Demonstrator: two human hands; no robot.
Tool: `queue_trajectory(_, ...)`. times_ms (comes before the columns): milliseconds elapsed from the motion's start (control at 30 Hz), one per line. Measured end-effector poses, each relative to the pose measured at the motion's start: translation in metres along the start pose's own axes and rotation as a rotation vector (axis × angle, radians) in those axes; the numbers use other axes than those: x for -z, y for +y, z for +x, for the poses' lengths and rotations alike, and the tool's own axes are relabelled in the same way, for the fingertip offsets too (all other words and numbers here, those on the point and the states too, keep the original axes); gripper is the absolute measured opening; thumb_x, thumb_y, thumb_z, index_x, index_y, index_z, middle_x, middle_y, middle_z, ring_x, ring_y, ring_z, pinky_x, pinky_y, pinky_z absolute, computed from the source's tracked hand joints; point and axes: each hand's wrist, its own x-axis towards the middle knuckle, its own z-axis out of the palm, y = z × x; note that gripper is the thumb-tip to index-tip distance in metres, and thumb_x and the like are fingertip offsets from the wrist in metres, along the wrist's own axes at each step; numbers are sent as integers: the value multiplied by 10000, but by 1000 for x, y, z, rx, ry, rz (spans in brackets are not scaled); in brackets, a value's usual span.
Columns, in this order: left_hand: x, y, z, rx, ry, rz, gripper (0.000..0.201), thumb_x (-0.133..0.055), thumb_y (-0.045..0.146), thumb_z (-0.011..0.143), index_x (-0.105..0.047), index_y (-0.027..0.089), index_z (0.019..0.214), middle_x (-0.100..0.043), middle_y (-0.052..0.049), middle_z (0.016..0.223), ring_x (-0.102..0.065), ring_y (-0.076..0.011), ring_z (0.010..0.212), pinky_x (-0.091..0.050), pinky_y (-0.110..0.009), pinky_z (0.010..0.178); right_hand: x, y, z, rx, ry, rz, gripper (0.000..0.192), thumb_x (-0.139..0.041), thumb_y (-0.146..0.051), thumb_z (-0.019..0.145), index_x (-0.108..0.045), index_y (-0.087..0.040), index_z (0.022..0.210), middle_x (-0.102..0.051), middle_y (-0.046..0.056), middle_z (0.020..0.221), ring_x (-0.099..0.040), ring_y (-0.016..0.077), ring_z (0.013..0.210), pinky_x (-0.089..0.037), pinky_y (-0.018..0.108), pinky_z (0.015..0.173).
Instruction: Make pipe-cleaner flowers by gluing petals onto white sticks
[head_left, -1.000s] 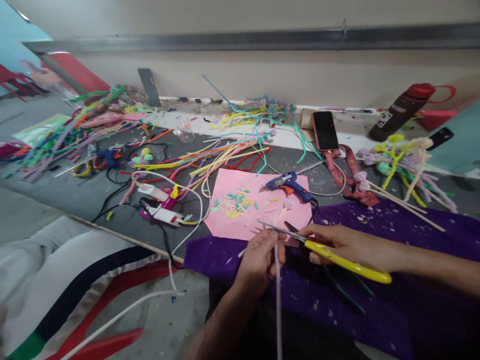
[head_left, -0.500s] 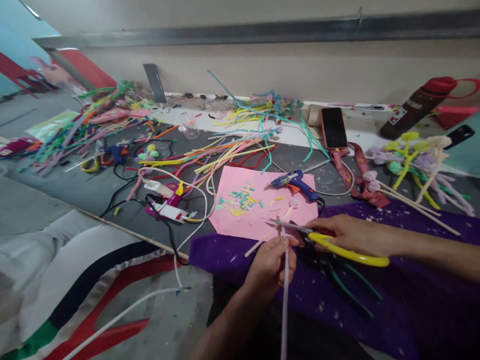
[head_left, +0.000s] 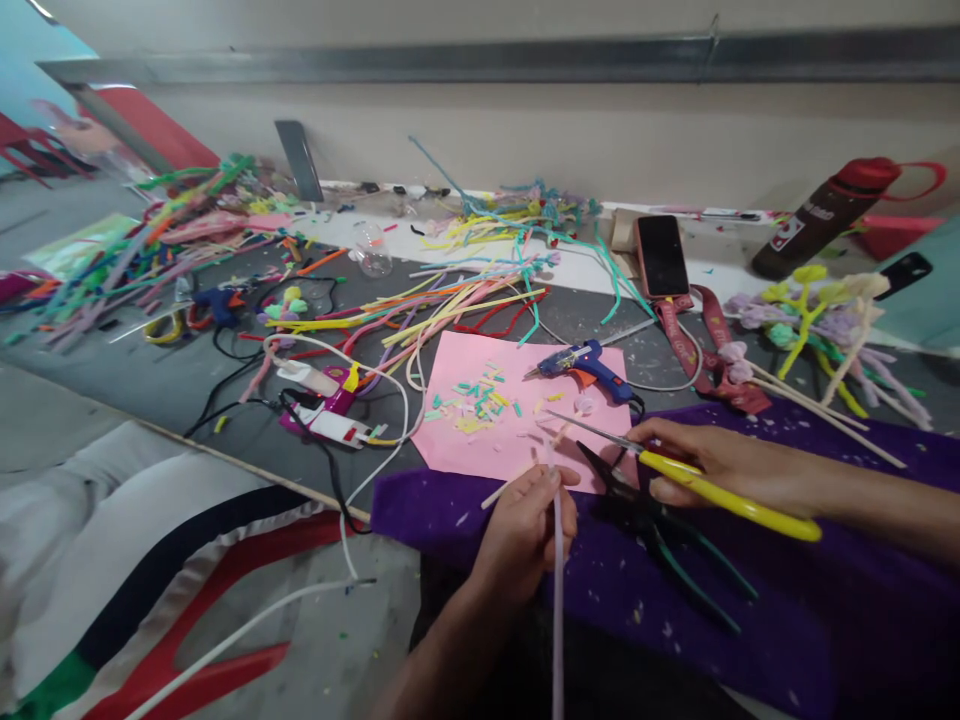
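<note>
Between thumb and fingers, my left hand (head_left: 525,525) pinches a pale lilac pipe cleaner (head_left: 558,610) near its upper end; the rest hangs down toward me. My right hand (head_left: 720,465) is closed around yellow-handled scissors (head_left: 720,490), whose blades point left over a pink sheet (head_left: 465,365), apart from the pipe cleaner. Small cut pieces (head_left: 480,400) in green, yellow and white lie scattered on the sheet. A blue glue gun (head_left: 585,368) rests at its upper right. Below the scissors, green-handled pliers (head_left: 675,550) lie on a purple cloth (head_left: 780,620).
Long coloured pipe cleaners (head_left: 442,310) spread behind the sheet. A power strip (head_left: 322,405) with looping cables is at left. A phone (head_left: 661,255) on a red lanyard, a dark bottle (head_left: 825,215) and fuzzy flowers (head_left: 810,310) stand or lie at right. Another person's leg (head_left: 150,540) is at lower left.
My right hand has drawn the scissors back to the right, away from the pipe cleaner's tip. My left hand still grips the pipe cleaner. The view has shifted slightly.
</note>
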Motion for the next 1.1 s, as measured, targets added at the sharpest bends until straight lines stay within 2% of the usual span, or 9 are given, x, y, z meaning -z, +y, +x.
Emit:
queue_trajectory(100, 0, 5, 0, -42, 17, 38, 238, -486, 359, 836, -566, 139, 874, -524, 47, 481, -309, -22, 263, -188, -163, 283, -1, -5, -5, -1, -77, -33, 415, -552, -475, 777, -504, -213, 1096, -607, 20, 887, -542, 152, 714, -423, 251, 628)
queue_trajectory(200, -2, 8, 1, -51, 31, 70, 242, -480, 361, 840, -568, 138, 871, -515, 48, 464, -307, -25, 260, -179, -166, 283, -5, -9, -7, 11, -100, -62, 439, -561, -487, 767, -492, -219, 1107, -600, 17, 879, -539, 158, 713, -417, 252, 633)
queue_trajectory(433, -2, 4, 4, -41, 49, 70, 255, -511, 375, 807, -565, 129, 852, -513, 46, 434, -310, -42, 249, -185, -169, 265, -18, -15, -7, 14, -92, -34, 422, -589, -467, 752, -501, -220, 1082, -581, -1, 792, -500, 136, 646, -381, 229, 569)
queue_trajectory(600, 2, 3, 7, -54, 16, 57, 238, -503, 367, 818, -559, 136, 840, -498, 54, 418, -300, -40, 246, -176, -160, 263, -23, -9, -2, 56, -78, -36, 421, -540, -505, 783, -491, -224, 1094, -602, 8, 869, -519, 141, 693, -391, 233, 604)
queue_trajectory(700, 2, 3, 8, -55, 16, 52, 247, -507, 371, 814, -564, 132, 842, -493, 55, 412, -299, -41, 243, -174, -165, 261, -25, -3, 2, 71, -82, 1, 356, -472, -470, 839, -497, -218, 1089, -617, 7, 836, -541, 143, 694, -399, 231, 599)
queue_trajectory(800, 1, 2, 8, -45, 11, 60, 261, -506, 382, 812, -571, 131, 843, -499, 50, 417, -299, -42, 245, -176, -168, 261, -24, -2, 6, 92, -67, -6, 307, -474, -409, 848, -513, -200, 1069, -636, 22, 878, -565, 154, 732, -412, 240, 631)
queue_trajectory(933, -1, -2, 5, 1, -5, 72, 270, -483, 393, 827, -570, 138, 851, -514, 48, 444, -301, -36, 254, -186, -165, 269, -17, -3, 14, 104, -22, -121, 250, -479, -343, 837, -552, -172, 1003, -641, 39, 902, -574, 171, 764, -414, 254, 664)
queue_trajectory(1100, -1, -6, 5, 6, 0, 83, 298, -475, 401, 828, -578, 123, 864, -510, 46, 456, -287, -24, 252, -197, -164, 281, -11, -3, 22, 78, -80, -200, 259, -480, -260, 810, -573, -171, 1035, -642, 38, 881, -576, 177, 761, -412, 245, 644)
